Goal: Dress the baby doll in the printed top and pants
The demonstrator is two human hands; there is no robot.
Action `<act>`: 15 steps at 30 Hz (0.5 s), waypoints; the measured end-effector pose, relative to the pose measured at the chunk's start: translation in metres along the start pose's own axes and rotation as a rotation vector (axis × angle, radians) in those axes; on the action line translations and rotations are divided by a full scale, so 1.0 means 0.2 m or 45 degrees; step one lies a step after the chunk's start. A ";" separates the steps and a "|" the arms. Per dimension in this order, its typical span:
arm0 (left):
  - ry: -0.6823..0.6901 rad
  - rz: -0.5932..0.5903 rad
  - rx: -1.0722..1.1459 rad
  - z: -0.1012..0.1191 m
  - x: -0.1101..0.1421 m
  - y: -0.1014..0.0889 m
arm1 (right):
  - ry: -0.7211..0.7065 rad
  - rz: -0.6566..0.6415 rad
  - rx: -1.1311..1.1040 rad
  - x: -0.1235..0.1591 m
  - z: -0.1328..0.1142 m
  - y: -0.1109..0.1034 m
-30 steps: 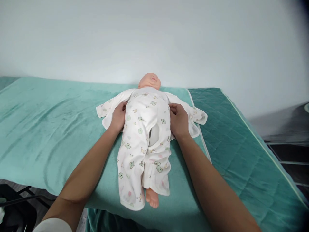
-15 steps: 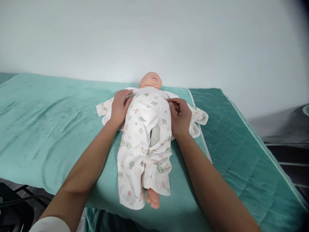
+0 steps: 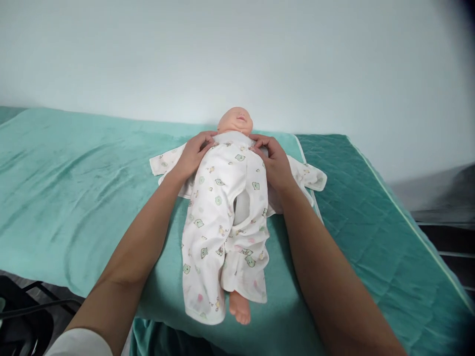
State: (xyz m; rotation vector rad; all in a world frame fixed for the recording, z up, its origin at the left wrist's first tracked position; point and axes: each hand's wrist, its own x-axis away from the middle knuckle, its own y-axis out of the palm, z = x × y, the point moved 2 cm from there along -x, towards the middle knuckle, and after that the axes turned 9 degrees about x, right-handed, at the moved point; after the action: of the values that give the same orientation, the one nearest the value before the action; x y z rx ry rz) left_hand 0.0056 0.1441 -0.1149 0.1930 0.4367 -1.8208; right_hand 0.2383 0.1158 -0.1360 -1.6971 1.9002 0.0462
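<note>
A baby doll (image 3: 236, 120) lies on its back, its head toward the wall. Printed white baby pants (image 3: 218, 198) cover it up to the chest, over a plain pale body or undergarment. One bare foot (image 3: 240, 307) sticks out of the right-hand leg opening; the other leg's end is hidden in cloth. My left hand (image 3: 198, 151) pinches the top edge of the pants at the left side of the chest. At the opposite side, my right hand (image 3: 273, 159) is closed on the same edge, thumb and fingers bent. Beneath the doll, a matching baby shirt (image 3: 311, 176) lies spread with sleeves out.
A light green blanket (image 3: 92, 198) covers the surface under the doll. A darker quilted cover (image 3: 356, 212) lies to the right. Behind rises a pale wall (image 3: 237, 54). A black object (image 3: 25, 316) with a curved bar stands at the lower left.
Both hands have moved up from the sides of the pants toward the doll's neck and closer together. The view has shifted slightly.
</note>
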 end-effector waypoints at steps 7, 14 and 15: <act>-0.014 -0.188 0.103 0.01 -0.03 0.00 | -0.055 -0.245 -0.240 -0.08 0.04 0.00; 0.003 -0.188 -0.034 0.04 -0.05 0.03 | -0.010 -0.353 -0.289 -0.11 0.05 0.01; 0.016 -0.168 -0.058 0.04 -0.05 0.03 | -0.032 -0.340 -0.228 -0.11 0.04 0.01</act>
State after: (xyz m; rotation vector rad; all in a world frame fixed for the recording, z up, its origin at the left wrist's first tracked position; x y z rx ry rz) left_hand 0.0148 0.1488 -0.1047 0.1470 0.5091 -1.9374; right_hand 0.2393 0.1391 -0.1339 -2.0479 1.6777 0.1356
